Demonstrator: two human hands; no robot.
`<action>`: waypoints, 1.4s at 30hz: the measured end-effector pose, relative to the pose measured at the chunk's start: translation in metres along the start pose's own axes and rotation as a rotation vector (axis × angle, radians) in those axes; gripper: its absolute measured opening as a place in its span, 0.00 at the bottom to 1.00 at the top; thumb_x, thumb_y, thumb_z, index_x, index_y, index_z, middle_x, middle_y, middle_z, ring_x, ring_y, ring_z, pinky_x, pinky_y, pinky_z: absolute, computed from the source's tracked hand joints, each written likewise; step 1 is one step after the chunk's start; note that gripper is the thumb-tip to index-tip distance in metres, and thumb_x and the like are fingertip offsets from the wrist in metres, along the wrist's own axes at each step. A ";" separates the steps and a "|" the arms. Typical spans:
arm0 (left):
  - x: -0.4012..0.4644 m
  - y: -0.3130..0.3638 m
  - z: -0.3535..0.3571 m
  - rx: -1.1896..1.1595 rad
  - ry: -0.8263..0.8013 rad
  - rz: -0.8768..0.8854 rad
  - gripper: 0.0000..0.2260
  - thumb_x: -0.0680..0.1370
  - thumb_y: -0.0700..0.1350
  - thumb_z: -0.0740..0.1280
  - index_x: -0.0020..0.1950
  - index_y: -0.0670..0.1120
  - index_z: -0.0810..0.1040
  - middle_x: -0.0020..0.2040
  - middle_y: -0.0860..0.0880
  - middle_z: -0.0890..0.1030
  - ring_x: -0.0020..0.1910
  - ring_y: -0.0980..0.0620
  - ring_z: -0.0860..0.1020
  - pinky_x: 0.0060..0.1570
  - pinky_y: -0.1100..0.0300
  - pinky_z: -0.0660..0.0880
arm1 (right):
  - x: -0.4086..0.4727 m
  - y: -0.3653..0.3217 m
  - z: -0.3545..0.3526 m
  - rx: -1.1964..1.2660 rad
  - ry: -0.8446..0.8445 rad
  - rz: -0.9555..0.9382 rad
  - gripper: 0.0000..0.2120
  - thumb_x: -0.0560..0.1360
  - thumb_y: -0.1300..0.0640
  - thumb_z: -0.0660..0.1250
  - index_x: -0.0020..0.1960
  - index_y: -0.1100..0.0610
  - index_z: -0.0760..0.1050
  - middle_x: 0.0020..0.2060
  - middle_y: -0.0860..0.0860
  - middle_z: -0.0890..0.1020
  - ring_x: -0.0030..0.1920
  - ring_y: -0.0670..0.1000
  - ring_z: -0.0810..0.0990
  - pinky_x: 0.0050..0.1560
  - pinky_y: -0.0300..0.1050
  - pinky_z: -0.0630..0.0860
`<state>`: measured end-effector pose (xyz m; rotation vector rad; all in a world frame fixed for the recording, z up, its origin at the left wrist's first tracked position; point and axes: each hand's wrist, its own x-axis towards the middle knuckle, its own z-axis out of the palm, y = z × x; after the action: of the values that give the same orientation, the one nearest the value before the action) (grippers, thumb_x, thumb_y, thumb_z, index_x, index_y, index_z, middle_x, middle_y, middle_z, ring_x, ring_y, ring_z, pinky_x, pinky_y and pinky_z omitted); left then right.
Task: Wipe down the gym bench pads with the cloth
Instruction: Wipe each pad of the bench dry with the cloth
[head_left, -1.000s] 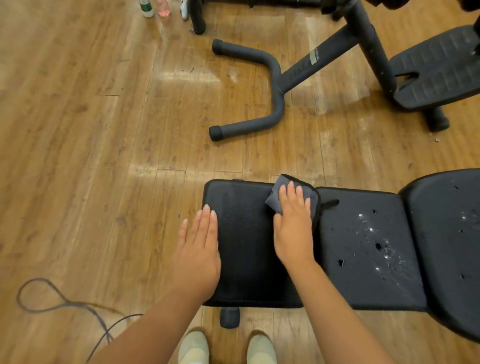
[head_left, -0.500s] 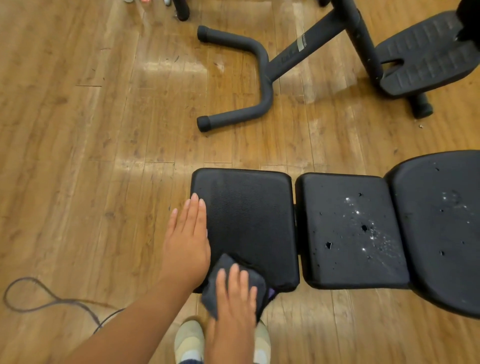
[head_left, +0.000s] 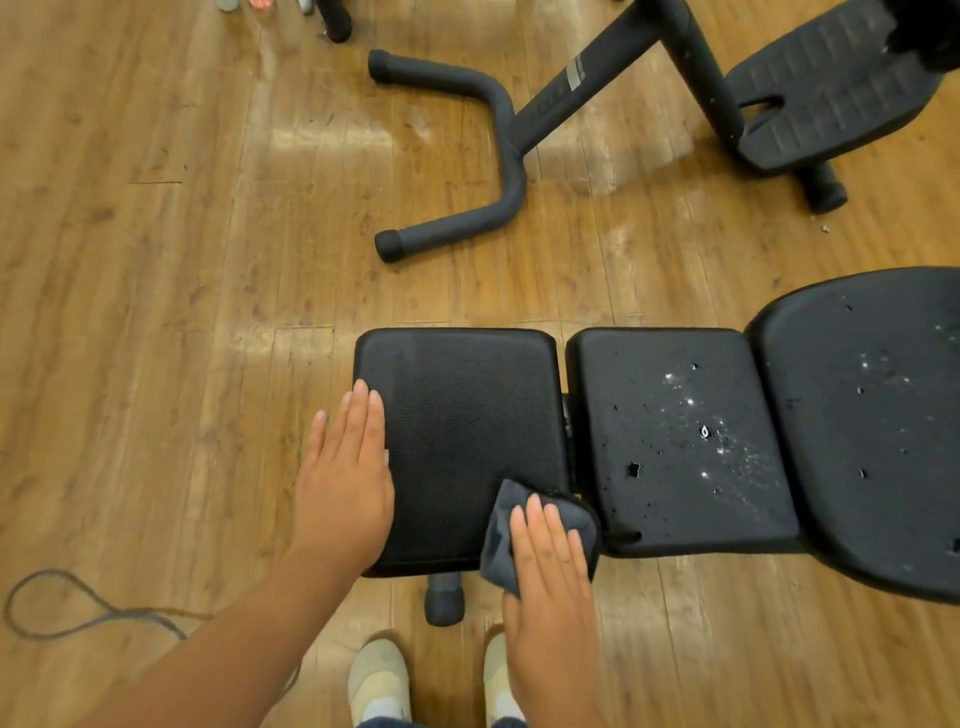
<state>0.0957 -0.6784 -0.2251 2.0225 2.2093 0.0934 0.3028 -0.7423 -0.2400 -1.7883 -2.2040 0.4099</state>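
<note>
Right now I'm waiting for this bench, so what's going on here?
A person is wiping the gym bench. The right hand presses a dark grey cloth flat on the near right corner of the end pad, while the left hand rests flat on that pad's left edge. The middle pad shows pale specks and small holes.

No text, brand, number or sign can be read anywhere in view. The only label-like mark is a small grey sticker (head_left: 575, 75) on the black slanted frame bar (head_left: 582, 78) of the gym machine at the top, and whatever is printed on it is too blurred and small to make out.
</note>
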 end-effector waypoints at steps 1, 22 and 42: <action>0.000 0.004 -0.003 -0.001 0.009 -0.014 0.24 0.79 0.44 0.47 0.73 0.36 0.59 0.73 0.38 0.62 0.73 0.42 0.61 0.71 0.46 0.52 | 0.005 0.000 -0.001 0.030 0.007 0.022 0.30 0.68 0.62 0.55 0.71 0.59 0.60 0.71 0.52 0.62 0.75 0.48 0.50 0.73 0.47 0.50; 0.036 0.160 0.023 -0.023 -0.024 0.168 0.26 0.74 0.43 0.49 0.71 0.36 0.63 0.72 0.38 0.64 0.72 0.42 0.63 0.69 0.46 0.56 | 0.050 0.088 -0.062 -0.146 -0.242 0.002 0.47 0.55 0.63 0.77 0.70 0.61 0.61 0.68 0.57 0.64 0.70 0.54 0.60 0.70 0.50 0.50; 0.035 0.161 0.020 0.001 -0.041 0.133 0.24 0.77 0.43 0.50 0.73 0.38 0.61 0.74 0.41 0.60 0.74 0.44 0.58 0.69 0.48 0.56 | 0.205 0.093 -0.047 -0.137 -0.106 -0.102 0.26 0.76 0.60 0.60 0.73 0.58 0.60 0.74 0.57 0.59 0.74 0.57 0.54 0.74 0.53 0.45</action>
<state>0.2547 -0.6299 -0.2239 2.1507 2.0495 0.0648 0.3638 -0.5213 -0.2252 -1.7487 -2.4381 0.3462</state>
